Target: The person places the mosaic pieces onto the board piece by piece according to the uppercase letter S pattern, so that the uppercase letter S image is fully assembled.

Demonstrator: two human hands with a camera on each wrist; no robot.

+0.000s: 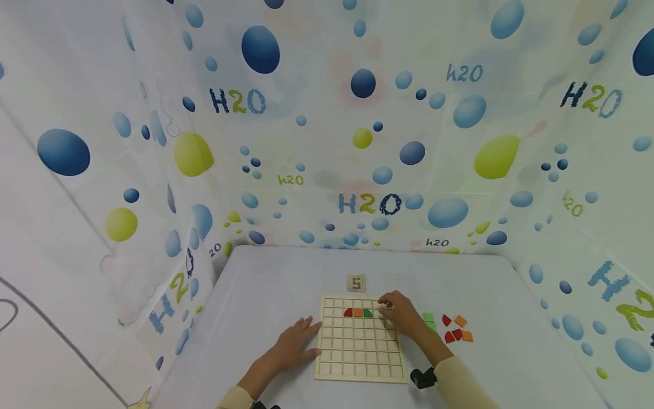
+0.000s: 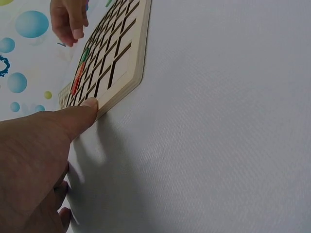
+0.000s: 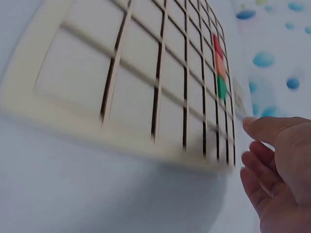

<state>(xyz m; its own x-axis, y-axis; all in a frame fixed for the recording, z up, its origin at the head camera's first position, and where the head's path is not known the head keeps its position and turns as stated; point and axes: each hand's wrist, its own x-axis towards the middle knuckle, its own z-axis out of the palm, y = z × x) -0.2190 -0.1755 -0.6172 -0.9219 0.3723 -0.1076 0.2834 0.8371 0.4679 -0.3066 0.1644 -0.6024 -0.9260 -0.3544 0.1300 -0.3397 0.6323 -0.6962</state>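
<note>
A wooden grid board (image 1: 359, 380) lies on the white table. In its upper part sit a red piece with a curved edge (image 1: 348, 312), an orange square tile (image 1: 357, 313) and a green piece with a curved edge (image 1: 368, 313), side by side. My left hand (image 1: 293, 345) rests at the board's left edge with fingers spread; its thumb (image 2: 80, 116) touches the rim in the left wrist view. Over the board's upper right corner hovers my right hand (image 1: 401, 313), fingers loosely bent. No piece shows between its thumb and fingers (image 3: 265, 170) in the right wrist view.
Just beyond the board lies a small patterned card (image 1: 356, 283). Right of my right hand are light green tiles (image 1: 428, 319), several red pieces (image 1: 449, 336) and orange squares (image 1: 460, 321). A curtain printed with bubbles (image 1: 327, 142) hangs behind and beside the table.
</note>
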